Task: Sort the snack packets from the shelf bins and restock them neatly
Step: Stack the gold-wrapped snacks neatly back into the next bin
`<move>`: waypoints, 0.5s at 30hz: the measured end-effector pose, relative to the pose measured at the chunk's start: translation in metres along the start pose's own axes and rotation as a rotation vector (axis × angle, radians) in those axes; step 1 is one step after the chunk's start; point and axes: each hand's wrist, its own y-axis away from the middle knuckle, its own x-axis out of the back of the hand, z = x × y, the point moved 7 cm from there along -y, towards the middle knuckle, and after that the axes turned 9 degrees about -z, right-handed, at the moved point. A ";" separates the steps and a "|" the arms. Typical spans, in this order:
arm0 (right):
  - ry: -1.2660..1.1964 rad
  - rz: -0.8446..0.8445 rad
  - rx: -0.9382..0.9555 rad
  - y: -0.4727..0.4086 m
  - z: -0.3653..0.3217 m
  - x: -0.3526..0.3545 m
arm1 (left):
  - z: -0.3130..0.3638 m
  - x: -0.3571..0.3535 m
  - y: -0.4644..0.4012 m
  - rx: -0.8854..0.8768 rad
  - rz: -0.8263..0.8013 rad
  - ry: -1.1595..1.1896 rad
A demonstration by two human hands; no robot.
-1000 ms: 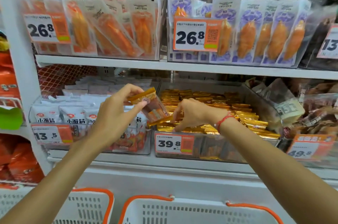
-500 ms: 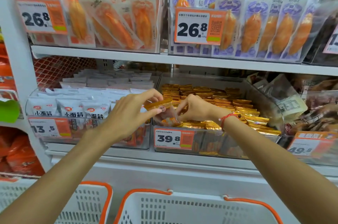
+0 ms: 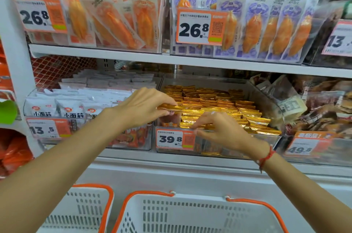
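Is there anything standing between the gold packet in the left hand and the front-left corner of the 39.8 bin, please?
Nothing visible does. The left hand holds the gold packet already at that corner of the bin; the right hand is beside it.

white shelf (image 3: 133,158), clear bins (image 3: 219,149) of snack packets (image 3: 209,99)

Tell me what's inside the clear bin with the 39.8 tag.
The clear bin holds rows of gold packets. The left hand grips one at the front-left corner. The lower layers are hidden.
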 end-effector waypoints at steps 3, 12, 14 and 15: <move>0.097 0.084 -0.024 0.006 -0.001 -0.008 | -0.002 -0.008 -0.018 0.062 -0.045 -0.109; -0.016 0.177 -0.089 0.013 0.008 -0.001 | -0.003 -0.018 -0.016 0.066 -0.155 -0.095; -0.048 0.191 -0.122 0.012 0.014 -0.004 | -0.005 -0.022 -0.013 0.094 -0.166 -0.069; -0.040 0.187 -0.120 0.012 0.013 -0.005 | -0.004 -0.023 -0.011 0.105 -0.171 -0.068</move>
